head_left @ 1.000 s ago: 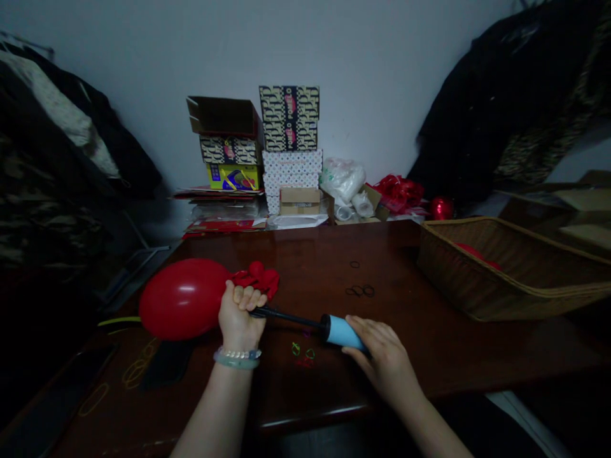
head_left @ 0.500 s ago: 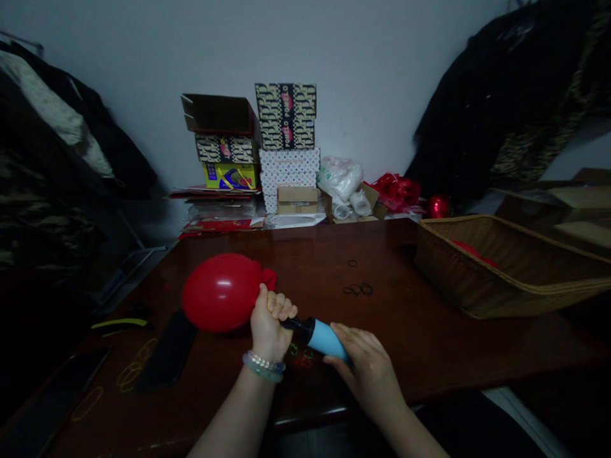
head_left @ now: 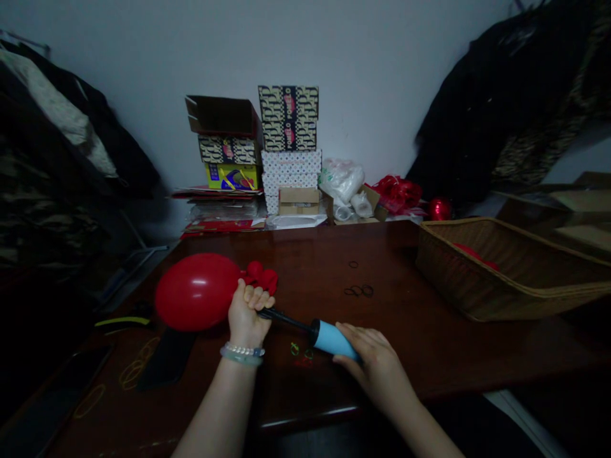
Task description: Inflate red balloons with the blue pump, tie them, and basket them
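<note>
A blue and black hand balloon pump [head_left: 334, 340] slants between my two hands, its thin black rod drawn out in the middle. My left hand [head_left: 251, 312] is closed around the pump's black end and the neck of an inflated red balloon [head_left: 198, 291], which points left. The nozzle itself is hidden by the fingers. Wrapped around the blue barrel is my right hand [head_left: 375, 362]. Just behind my left hand lie several limp red balloons [head_left: 260, 277]. Small green and red rubber bands [head_left: 301, 352] rest on the table beneath the pump.
Black rubber bands [head_left: 360, 291] lie mid-table. On the right stands a wicker basket [head_left: 470, 296] with something red inside. Phone-like dark slabs [head_left: 167, 359], tan rubber bands [head_left: 136, 369] and a yellow-edged tool [head_left: 121, 321] are at left. Stacked boxes [head_left: 289, 137] stand behind the table.
My left hand and the inflated balloon have moved left, away from my right hand. More of the pump's black rod shows, and the limp balloons behind have come into view.
</note>
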Demonstrator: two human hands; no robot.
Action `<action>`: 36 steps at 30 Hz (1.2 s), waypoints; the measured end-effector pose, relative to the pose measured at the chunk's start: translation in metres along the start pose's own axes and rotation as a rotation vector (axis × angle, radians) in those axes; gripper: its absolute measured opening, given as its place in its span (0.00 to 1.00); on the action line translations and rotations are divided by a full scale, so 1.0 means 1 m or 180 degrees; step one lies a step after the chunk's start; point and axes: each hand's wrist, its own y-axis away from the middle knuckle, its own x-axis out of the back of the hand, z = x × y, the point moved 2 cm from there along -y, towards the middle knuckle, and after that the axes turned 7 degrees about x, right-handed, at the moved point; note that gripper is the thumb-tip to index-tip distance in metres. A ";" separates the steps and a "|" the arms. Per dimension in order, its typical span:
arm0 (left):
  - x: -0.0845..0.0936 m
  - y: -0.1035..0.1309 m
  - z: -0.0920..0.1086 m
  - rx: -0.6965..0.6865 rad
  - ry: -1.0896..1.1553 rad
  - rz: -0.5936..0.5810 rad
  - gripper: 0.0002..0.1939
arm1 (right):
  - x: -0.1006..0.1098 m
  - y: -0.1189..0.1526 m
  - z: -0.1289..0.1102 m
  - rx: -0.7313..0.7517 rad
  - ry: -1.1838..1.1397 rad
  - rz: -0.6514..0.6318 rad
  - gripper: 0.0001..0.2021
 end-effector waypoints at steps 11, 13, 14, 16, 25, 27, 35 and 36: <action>0.006 -0.001 0.024 -0.0176 0.0076 0.0007 0.25 | 0.003 0.004 0.013 0.0247 0.0129 0.0083 0.24; 0.004 0.000 0.021 -0.0163 0.0081 0.0009 0.25 | 0.002 0.006 0.014 0.0249 0.0190 0.0143 0.24; 0.004 0.000 0.020 -0.0154 0.0085 0.0010 0.25 | 0.002 0.006 0.015 0.0240 0.0223 0.0168 0.24; 0.003 0.001 0.016 -0.0144 0.0093 0.0001 0.25 | 0.002 0.007 0.015 0.0224 0.0271 0.0199 0.24; -0.002 0.006 -0.014 0.0057 -0.0029 -0.0127 0.25 | -0.005 0.002 -0.006 0.0231 0.0243 0.0432 0.22; -0.005 0.010 -0.024 0.0124 -0.0108 -0.0109 0.25 | -0.009 0.002 -0.010 0.0219 0.0189 0.0474 0.22; -0.010 0.022 -0.054 0.0158 -0.0305 0.0018 0.26 | -0.019 0.006 -0.011 0.0185 0.0060 0.0500 0.22; -0.009 0.022 -0.054 0.0136 -0.0312 0.0025 0.26 | -0.018 0.006 -0.011 0.0196 0.0057 0.0491 0.22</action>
